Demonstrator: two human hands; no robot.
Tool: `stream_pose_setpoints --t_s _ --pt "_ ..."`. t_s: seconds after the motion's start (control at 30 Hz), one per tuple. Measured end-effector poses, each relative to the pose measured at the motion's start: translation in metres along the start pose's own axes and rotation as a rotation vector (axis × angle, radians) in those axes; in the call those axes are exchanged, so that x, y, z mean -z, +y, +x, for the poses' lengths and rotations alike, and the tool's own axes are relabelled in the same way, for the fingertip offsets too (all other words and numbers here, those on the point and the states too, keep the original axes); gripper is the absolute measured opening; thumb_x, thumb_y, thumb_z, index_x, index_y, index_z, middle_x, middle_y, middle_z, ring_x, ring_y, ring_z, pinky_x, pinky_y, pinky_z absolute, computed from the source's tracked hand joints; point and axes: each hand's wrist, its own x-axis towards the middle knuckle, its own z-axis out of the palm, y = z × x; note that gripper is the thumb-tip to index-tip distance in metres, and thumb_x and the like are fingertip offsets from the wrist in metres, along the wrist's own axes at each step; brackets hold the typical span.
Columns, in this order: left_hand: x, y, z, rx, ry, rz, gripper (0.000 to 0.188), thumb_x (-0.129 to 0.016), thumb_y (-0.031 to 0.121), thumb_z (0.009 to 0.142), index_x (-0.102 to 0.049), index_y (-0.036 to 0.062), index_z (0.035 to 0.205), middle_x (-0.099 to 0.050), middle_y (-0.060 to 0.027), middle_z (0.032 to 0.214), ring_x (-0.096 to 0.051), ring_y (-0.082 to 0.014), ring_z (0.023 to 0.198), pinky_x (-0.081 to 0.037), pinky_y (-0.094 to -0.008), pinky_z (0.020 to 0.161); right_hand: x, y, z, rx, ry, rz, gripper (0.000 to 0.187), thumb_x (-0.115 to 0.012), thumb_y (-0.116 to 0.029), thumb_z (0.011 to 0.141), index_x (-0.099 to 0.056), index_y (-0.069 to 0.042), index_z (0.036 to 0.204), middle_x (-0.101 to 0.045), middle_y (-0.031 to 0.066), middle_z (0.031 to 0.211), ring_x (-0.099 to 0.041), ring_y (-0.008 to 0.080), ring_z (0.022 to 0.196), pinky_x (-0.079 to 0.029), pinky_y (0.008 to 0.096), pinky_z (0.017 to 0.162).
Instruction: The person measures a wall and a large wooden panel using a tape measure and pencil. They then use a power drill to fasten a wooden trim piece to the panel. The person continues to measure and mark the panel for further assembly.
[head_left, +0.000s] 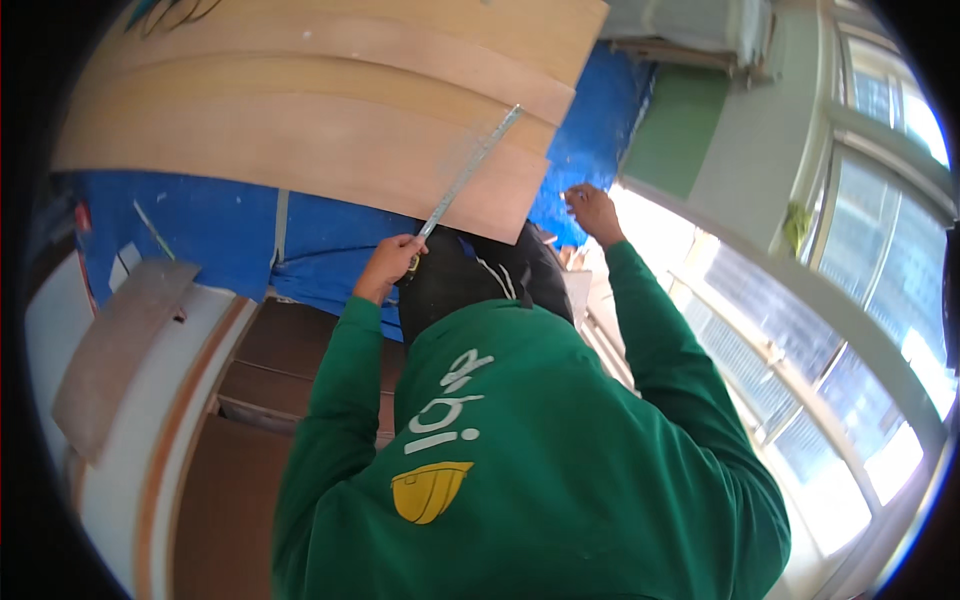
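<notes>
My left hand (391,266) is closed around the near end of a tape measure (470,172). Its silvery blade stretches forward and to the right across the wooden panels (330,165), and a bit of yellow and black shows beside my fingers. The panels are thin, light brown sheets that overlap one another. Off to the right, past the panels' edge, my right hand (594,212) is raised with curled fingers. A small pale spot shows at those fingertips, too small to name.
A blue covering (225,215) hangs and lies under the panels. At left, a brownish offcut board (125,350) leans near brown boxes or drawers (235,480). Windows (870,230) line the right side, beside a green panel (675,130). Cables (180,15) lie at the far left.
</notes>
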Motion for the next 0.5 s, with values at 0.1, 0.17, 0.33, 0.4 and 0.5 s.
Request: stream_pose_setpoints --t_s 0.1,0.17,0.33,0.4,0.5 --pt "-0.016 0.007 0.005 -0.014 -0.003 -0.27 0.038 -0.065 0.037 0.105 -0.078 0.003 0.094 -0.068 -0.0022 0.081 -0.06 -0.0119 0.079 -0.048 -0.0322 0.071 -0.012 -0.001 -0.011 -0.034 -0.068 0.088 0.036 -0.07 -0.031 0.098 -0.074 -0.001 0.117 -0.08 0.0146 0.094 -0.078 0.0232 0.079 -0.061 0.0365 0.072" --pt "-0.033 0.001 0.02 -0.043 0.053 -0.245 0.034 -0.066 0.034 0.105 -0.077 0.0043 0.094 -0.066 0.001 0.085 -0.058 -0.0118 0.077 -0.047 -0.029 0.074 -0.016 0.001 -0.007 -0.022 -0.056 -0.066 0.037 -0.068 -0.032 0.1 -0.074 0.001 0.117 -0.079 0.016 0.091 -0.078 0.0228 0.079 -0.061 0.0366 0.071" --pt "-0.078 -0.014 0.023 -0.047 0.088 -0.33 0.036 -0.065 0.034 0.105 -0.078 0.0016 0.095 -0.076 -0.006 0.087 -0.067 -0.014 0.078 -0.05 -0.0304 0.073 0.037 -0.037 0.006 -0.132 -0.227 0.24 0.043 -0.06 -0.035 0.106 -0.071 0.004 0.12 -0.077 0.0215 0.096 -0.077 0.029 0.085 -0.061 0.0399 0.079" --pt "-0.101 -0.014 0.008 0.027 0.144 -0.268 0.035 -0.066 0.034 0.104 -0.078 0.0023 0.096 -0.075 -0.0057 0.084 -0.066 -0.0143 0.076 -0.051 -0.0304 0.071 0.049 -0.031 0.02 -0.072 -0.283 0.218 0.046 -0.057 -0.035 0.11 -0.069 0.008 0.121 -0.077 0.0203 0.093 -0.076 0.0249 0.079 -0.061 0.0371 0.074" --pt "-0.132 -0.011 -0.016 0.094 0.267 -0.25 0.033 -0.067 0.033 0.102 -0.079 0.003 0.096 -0.074 -0.0065 0.079 -0.067 -0.0164 0.07 -0.053 -0.0335 0.067 0.05 0.0 0.053 0.053 -0.31 0.18 0.046 -0.06 -0.037 0.109 -0.07 0.007 0.122 -0.077 0.0197 0.094 -0.076 0.0243 0.078 -0.061 0.0374 0.075"
